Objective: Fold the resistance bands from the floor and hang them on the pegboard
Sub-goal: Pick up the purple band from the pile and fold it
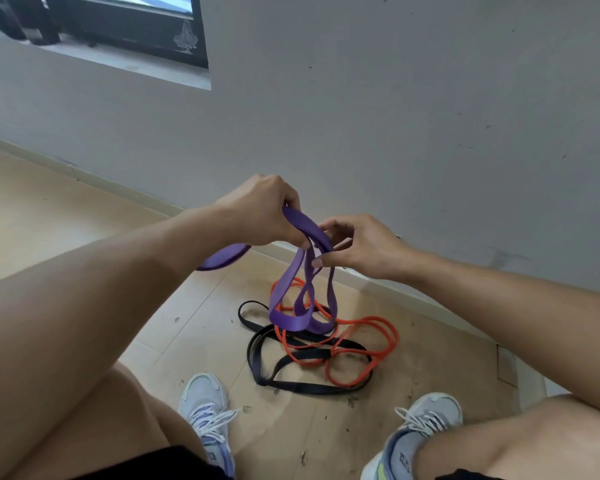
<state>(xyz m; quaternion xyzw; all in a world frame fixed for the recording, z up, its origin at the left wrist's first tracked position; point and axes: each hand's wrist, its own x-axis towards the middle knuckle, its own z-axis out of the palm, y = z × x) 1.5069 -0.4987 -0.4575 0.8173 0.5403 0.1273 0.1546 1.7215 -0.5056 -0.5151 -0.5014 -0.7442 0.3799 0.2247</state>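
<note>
Left grip point(267, 216) clamps purple band point(291, 299); right grip point(357, 244) pinches 1 strand. Loops dangle, partly folded. Orange band point(368, 341) and black band point(267, 362) untouched on floor point(84, 209). Pegboard unseen.

You're crouched in a plain indoor room, more a home workout corner than a fitted gym. Under your grey lace-up trainers point(207, 407) runs a pale wood-look floor point(49, 209), scuffed and speckled with dirt. A grey painted wall point(395, 98), marked with small spots, meets it at a low skirting board point(125, 188). Up to your left sits a dark-framed window point(136, 26) on a deep sill.
</note>
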